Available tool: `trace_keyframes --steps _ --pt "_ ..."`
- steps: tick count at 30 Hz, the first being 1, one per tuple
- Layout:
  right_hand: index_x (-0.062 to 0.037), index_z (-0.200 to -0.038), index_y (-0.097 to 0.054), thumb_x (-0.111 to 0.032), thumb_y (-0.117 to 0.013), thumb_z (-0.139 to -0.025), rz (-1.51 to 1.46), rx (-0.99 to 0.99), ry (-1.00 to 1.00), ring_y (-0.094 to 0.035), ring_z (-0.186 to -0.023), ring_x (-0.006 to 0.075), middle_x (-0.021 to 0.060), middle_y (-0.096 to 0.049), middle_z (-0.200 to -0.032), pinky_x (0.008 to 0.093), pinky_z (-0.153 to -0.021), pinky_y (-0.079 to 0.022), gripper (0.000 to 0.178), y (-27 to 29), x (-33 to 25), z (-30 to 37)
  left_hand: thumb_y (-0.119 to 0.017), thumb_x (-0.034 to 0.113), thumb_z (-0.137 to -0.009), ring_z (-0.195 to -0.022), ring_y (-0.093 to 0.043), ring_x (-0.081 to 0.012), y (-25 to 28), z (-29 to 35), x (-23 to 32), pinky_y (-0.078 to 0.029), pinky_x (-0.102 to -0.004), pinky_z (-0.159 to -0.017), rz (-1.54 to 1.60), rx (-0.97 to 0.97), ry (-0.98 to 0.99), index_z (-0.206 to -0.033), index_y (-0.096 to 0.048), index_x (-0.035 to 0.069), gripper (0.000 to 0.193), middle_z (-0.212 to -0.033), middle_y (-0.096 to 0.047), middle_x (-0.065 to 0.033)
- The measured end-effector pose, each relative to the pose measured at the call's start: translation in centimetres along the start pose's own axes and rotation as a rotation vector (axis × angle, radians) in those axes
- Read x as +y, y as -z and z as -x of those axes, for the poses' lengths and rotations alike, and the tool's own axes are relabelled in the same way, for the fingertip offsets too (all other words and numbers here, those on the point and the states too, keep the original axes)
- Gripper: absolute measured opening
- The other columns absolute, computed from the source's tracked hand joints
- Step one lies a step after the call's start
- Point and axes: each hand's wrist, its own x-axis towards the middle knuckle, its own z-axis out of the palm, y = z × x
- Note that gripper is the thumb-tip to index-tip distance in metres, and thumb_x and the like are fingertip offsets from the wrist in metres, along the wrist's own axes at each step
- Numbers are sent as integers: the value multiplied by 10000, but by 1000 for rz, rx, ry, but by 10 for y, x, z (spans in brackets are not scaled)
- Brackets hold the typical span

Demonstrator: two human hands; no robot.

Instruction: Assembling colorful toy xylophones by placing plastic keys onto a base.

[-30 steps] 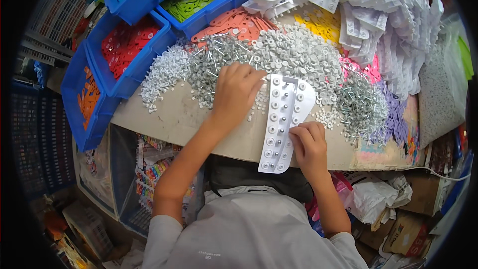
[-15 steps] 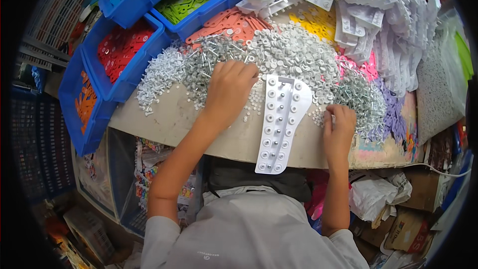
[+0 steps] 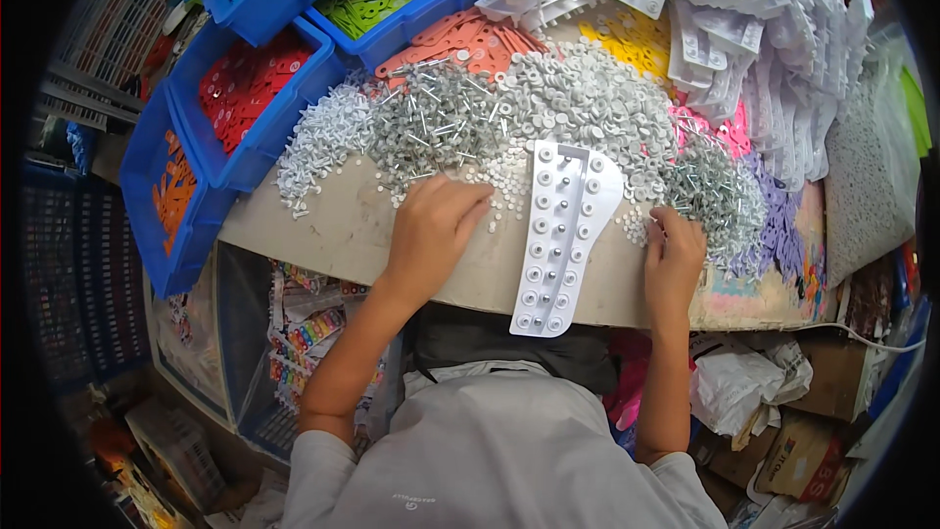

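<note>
A white plastic plate (image 3: 564, 240) lies between my hands, its narrow end over the table's front edge. Round white studs line both sides, and metal pins stand along its middle groove. Left of it, my left hand (image 3: 431, 230) is closed, thumb and fingertips together by scattered tiny white pieces (image 3: 501, 198). Whatever sits between those fingers is too small to tell. My right hand (image 3: 678, 245) is pinched on the plate's right, beside a few small white rings (image 3: 634, 227) and a heap of metal pins (image 3: 703, 186). What it holds is hidden.
Beyond lie heaps of white round caps (image 3: 587, 98), metal pins (image 3: 441, 118) and white plastic pegs (image 3: 328, 132). Blue bins (image 3: 223, 162) with coloured pieces stand left. Stacked white plates (image 3: 783, 69) and a clear bag (image 3: 867, 167) fill the right. Purple pieces (image 3: 778, 211) lie near it.
My left hand has drawn back from the metal pin heap toward the table's front. My right hand has barely moved. The whole view has shifted slightly.
</note>
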Motion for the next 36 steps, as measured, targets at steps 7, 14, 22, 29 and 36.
trace_keyframes --steps 7,14,22,29,36 --pt "1 -961 -666 16 -648 -860 -595 -296 -39 -587 -915 277 115 -647 -926 359 -855 -449 104 24 -40 14 -747 46 -830 -849 -603 -254 -3 22 32 -474 -358 -782 380 -272 20 -907 -711 25 88 -880 -656 -68" --pt "14 -931 -664 23 -668 -836 -595 -438 49 -589 -923 271 118 -644 -912 359 -838 -463 95 17 -60 23 -728 90 -850 -861 -603 -286 -24 33 37 -483 -390 -746 368 -260 57 -904 -681 47 84 -863 -634 -81" --pt "11 -944 -658 41 -689 -823 -540 -303 52 -582 -862 294 116 -610 -869 372 -790 -472 128 4 -60 36 -786 105 -807 -783 -589 -242 -30 34 34 -468 -363 -715 277 -178 -11 -876 -703 49 122 -811 -615 -56" --pt "8 -952 -646 14 -702 -844 -390 -103 327 -571 -833 319 128 -595 -847 413 -779 -467 122 -2 -46 43 -821 77 -755 -759 -577 -232 -35 42 24 -444 -353 -711 265 -49 -120 -892 -751 63 155 -792 -628 -56" --pt "-5 -970 -643 -23 -683 -875 -40 30 19 -555 -922 331 140 -602 -931 421 -833 -443 105 7 1 16 -727 87 -857 -828 -605 -283 -17 -10 6 -445 -399 -777 60 127 -26 -934 -718 39 90 -851 -682 -75"
